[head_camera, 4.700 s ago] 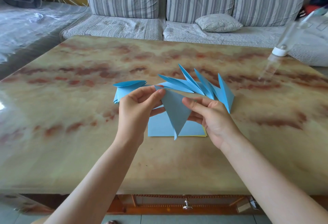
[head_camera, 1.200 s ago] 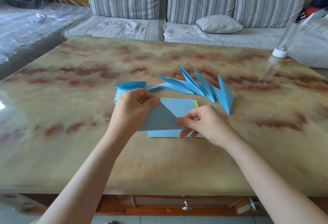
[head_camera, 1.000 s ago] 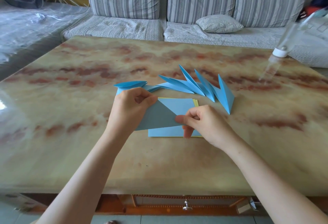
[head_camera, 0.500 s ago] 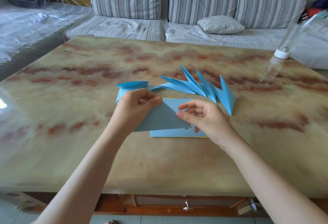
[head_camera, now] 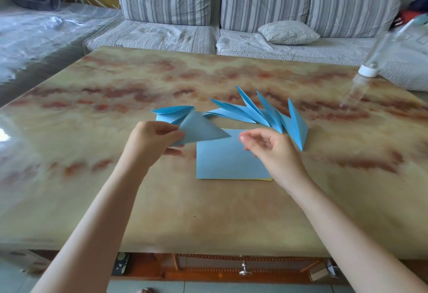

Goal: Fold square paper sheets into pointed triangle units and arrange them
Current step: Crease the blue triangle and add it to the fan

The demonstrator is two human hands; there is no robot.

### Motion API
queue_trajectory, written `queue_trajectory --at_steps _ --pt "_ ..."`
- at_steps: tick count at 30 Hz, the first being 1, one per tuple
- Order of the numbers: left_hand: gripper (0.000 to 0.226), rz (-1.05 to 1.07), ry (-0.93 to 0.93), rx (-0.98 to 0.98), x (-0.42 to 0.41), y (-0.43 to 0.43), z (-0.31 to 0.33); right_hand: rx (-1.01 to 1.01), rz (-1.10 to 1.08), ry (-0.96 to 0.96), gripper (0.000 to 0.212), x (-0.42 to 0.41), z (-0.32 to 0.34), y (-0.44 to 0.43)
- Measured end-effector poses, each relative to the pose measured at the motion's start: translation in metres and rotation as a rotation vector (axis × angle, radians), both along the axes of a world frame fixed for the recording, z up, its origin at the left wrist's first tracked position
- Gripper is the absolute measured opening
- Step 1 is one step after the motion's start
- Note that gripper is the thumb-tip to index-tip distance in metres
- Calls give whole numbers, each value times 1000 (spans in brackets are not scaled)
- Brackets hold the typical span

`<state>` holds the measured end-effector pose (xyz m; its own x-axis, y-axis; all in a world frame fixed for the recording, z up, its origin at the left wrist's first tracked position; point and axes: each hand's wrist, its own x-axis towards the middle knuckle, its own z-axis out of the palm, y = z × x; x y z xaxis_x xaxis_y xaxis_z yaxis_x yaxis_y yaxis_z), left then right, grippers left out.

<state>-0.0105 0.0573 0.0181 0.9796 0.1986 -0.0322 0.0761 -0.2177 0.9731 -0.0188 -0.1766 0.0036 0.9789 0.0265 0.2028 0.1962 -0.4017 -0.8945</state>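
Since half a second ago, right hand (head_camera: 274,151) has come off the folded piece; left hand (head_camera: 151,143) has lifted that piece up and away towards the left, off the stack.

Item 1. Folded blue triangle (head_camera: 200,130): held above the table (head_camera: 208,214), its long point aimed right, its left corner pinched between the left thumb and fingers. It hangs over the stack's far left corner, just in front of item 4.

Item 2. Right hand: released, fingers loosely curved, grasping nothing. It hovers over the far right part of the stack, fingertips close to the triangle's point but apart from it.

Item 3. Stack of square sheets (head_camera: 227,160): flat at the table's middle, blue on top, a yellow sheet edge (head_camera: 266,179) showing at the near right corner.

Item 4. Small heap of finished blue units (head_camera: 173,111): just beyond the left hand, towards the far edge.

Item 5. Fan of pointed blue units (head_camera: 266,114): overlapping in a row beyond the stack, tips raised towards the far edge; the rightmost stands just beside the right hand.

Item 6. Clear bottle with white cap (head_camera: 368,71): at the table's far right corner, leaning, blurred.

Item 7. Striped grey sofa (head_camera: 254,9) behind the far edge, with a pale cushion (head_camera: 288,31) on its seat.

Item 8. Drawer knob (head_camera: 243,270), under the near edge.
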Motion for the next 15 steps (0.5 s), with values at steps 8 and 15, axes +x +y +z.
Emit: queue_trajectory --at_steps 8,15 --pt "9 256 -112 141 13 6 -21 -523 202 -56 43 -3 -12 -1" --pt "22 384 -66 513 16 10 -32 -714 325 22 71 -4 -14 -3"
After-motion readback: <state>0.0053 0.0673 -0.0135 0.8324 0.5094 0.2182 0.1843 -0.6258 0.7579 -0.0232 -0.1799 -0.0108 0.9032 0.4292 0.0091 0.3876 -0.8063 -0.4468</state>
